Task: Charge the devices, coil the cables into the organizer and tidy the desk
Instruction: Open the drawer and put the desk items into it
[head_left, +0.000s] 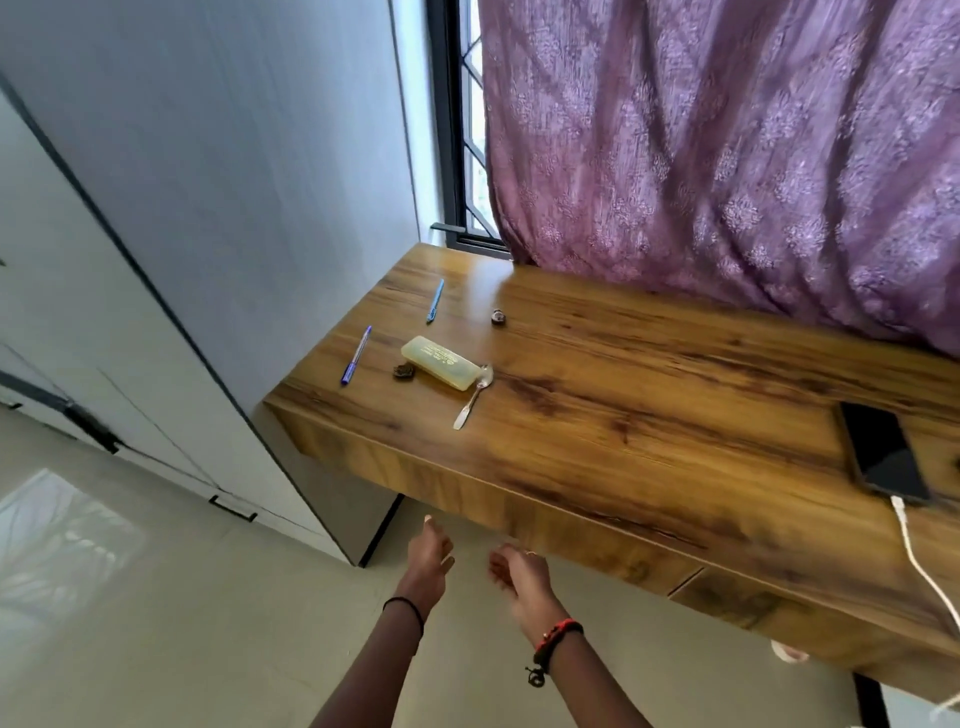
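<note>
The left hand (428, 553) is stretched forward below the front edge of the brown wooden desk (649, 395), above the pale floor (208, 623). Its fingers are almost straight and lie close together, and the thumb stands a little apart. It holds nothing and touches nothing. The right hand (517, 569) is just beside it, with the fingers loosely curled toward the palm, and it also holds nothing. A thin black band (405, 605) is around the left wrist and a red and black bracelet (556, 636) is around the right wrist.

The flat black smartphone (883, 452) lies on the right part of the desk near the front edge, with a dark screen. The white charging cable (922, 571) is plugged into its near end and hangs down over the desk edge.

On the left part of the desk, well apart from the smartphone, lie several things:
- a light blue pen (435, 300)
- a dark blue pen (356, 355)
- a pale yellow translucent plastic case (440, 362)
- a metal spoon (474, 397), with its bowl just beside the end of the case
- two small dark objects (403, 371) that I cannot identify

Behind the desk hangs a purple patterned curtain (727, 156)
</note>
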